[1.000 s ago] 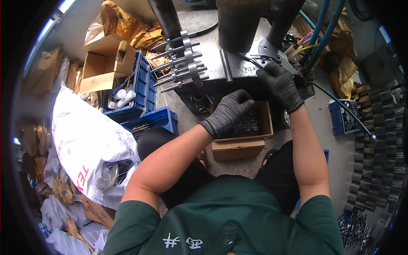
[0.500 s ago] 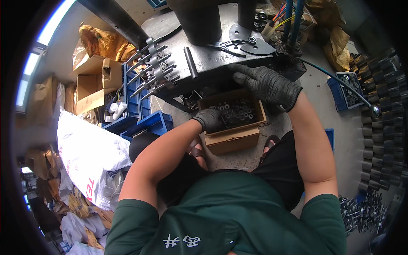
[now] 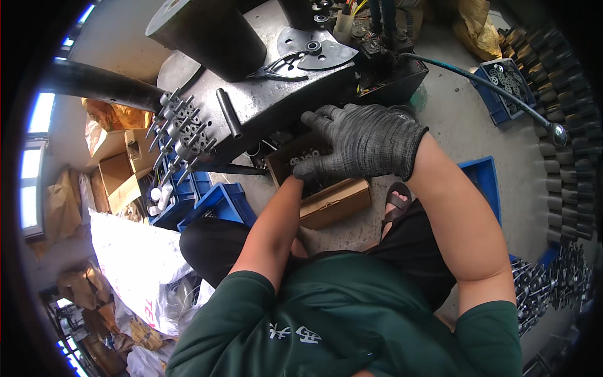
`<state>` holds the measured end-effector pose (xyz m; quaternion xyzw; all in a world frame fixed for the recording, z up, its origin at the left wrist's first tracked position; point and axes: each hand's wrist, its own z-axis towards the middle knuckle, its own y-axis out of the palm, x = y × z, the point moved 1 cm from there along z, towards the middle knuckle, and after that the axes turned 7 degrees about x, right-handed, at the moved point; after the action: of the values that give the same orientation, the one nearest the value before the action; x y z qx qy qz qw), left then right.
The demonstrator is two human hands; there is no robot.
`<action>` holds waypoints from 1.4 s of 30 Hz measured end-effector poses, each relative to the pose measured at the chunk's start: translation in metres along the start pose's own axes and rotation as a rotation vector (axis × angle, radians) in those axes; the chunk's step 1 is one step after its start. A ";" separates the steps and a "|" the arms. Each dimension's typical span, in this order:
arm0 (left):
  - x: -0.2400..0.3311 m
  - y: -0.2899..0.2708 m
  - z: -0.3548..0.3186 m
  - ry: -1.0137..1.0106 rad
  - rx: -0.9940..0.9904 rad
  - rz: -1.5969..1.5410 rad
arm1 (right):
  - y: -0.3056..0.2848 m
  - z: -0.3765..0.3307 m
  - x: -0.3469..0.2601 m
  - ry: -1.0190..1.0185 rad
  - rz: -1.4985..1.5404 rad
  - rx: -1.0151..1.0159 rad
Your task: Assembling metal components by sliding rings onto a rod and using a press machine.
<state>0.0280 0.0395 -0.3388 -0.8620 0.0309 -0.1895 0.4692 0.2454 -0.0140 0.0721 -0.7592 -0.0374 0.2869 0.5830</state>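
Observation:
My right hand (image 3: 370, 139), in a grey-black glove, reaches across above a cardboard box (image 3: 336, 202) on the floor between my feet. Its fingers are stretched out and its thumb is apart; I see nothing held in it. My left forearm (image 3: 276, 217) runs up to the same box, but my left hand is hidden behind the right one, so its fingers cannot be made out. Small ring-shaped metal parts (image 3: 306, 156) show inside the box. Beyond it, a dark metal rod (image 3: 228, 113) and pliers (image 3: 282, 70) lie on the steel bench top (image 3: 259, 100).
Several pinned metal parts (image 3: 182, 135) cluster at the bench's left edge. Blue bins (image 3: 221, 204) and a white sack (image 3: 135, 264) stand to my left. A rod with a rounded end (image 3: 502, 94) juts out at right, near a blue crate (image 3: 483, 182) and stacked dark cylinders (image 3: 565, 182).
The view has swung right, shifting the bench leftward. My right hand has come down and across the box, covering my left hand, which was visible at the box's left side.

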 end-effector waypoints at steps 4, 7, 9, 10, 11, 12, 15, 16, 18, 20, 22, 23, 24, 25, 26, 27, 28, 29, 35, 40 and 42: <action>0.007 0.029 0.011 -0.027 0.015 -0.041 | 0.004 0.005 0.000 0.017 -0.022 -0.028; -0.021 0.039 0.003 -0.031 0.030 -0.070 | 0.000 0.009 0.001 -0.010 -0.127 -0.113; -0.028 0.048 -0.007 -0.036 0.043 -0.081 | 0.008 0.011 0.006 -0.012 -0.108 -0.031; -0.032 0.049 -0.007 -0.038 0.051 -0.085 | 0.013 0.013 0.009 -0.015 -0.092 0.050; -0.034 0.047 -0.007 -0.040 0.061 -0.089 | 0.018 0.015 0.011 -0.015 -0.091 0.057; -0.034 0.043 -0.007 -0.038 0.066 -0.083 | 0.021 0.016 0.011 -0.035 -0.053 0.088; -0.022 0.031 0.003 0.043 0.124 -0.030 | 0.020 0.019 0.007 -0.027 -0.038 0.011; -0.012 0.030 0.006 0.075 0.142 -0.013 | 0.019 0.020 0.004 -0.010 -0.056 -0.107; 0.000 0.026 0.004 0.118 0.195 0.020 | 0.022 0.022 -0.007 -0.029 -0.035 -0.107; 0.026 0.026 0.017 0.172 0.242 0.046 | 0.026 0.021 -0.012 -0.051 -0.010 -0.120; 0.041 0.036 0.010 0.233 0.277 0.064 | 0.027 0.014 -0.008 -0.021 0.012 -0.113; 0.037 0.035 0.005 0.245 0.297 0.076 | 0.028 0.014 -0.009 -0.022 0.044 -0.110; 0.031 0.034 -0.001 0.255 0.316 0.088 | 0.029 0.015 -0.009 -0.026 0.062 -0.119; 0.023 0.032 -0.008 0.263 0.336 0.100 | 0.029 0.015 -0.009 -0.036 0.063 -0.119; 0.017 0.030 -0.014 0.277 0.351 0.111 | 0.022 0.012 -0.010 -0.012 0.103 -0.126; 0.010 0.027 -0.021 0.289 0.367 0.124 | 0.018 0.011 -0.010 0.011 0.144 -0.133; 0.003 0.024 -0.027 0.300 0.382 0.137 | 0.022 0.011 -0.008 0.005 0.148 -0.133; 0.002 0.021 -0.029 0.326 0.395 0.150 | 0.025 0.011 -0.004 0.013 0.161 -0.115; -0.004 0.003 -0.049 0.426 0.488 0.246 | 0.011 0.009 -0.009 -0.011 0.154 -0.154; -0.013 -0.011 -0.059 0.531 0.548 0.314 | 0.011 0.010 -0.006 -0.037 0.085 -0.119; -0.015 -0.022 -0.053 0.566 0.577 0.336 | 0.012 0.010 -0.006 -0.056 0.128 -0.123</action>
<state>-0.0070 0.0127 -0.2997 -0.5926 0.2440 -0.3400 0.6882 0.2323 -0.0120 0.0623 -0.7863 -0.0225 0.3418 0.5142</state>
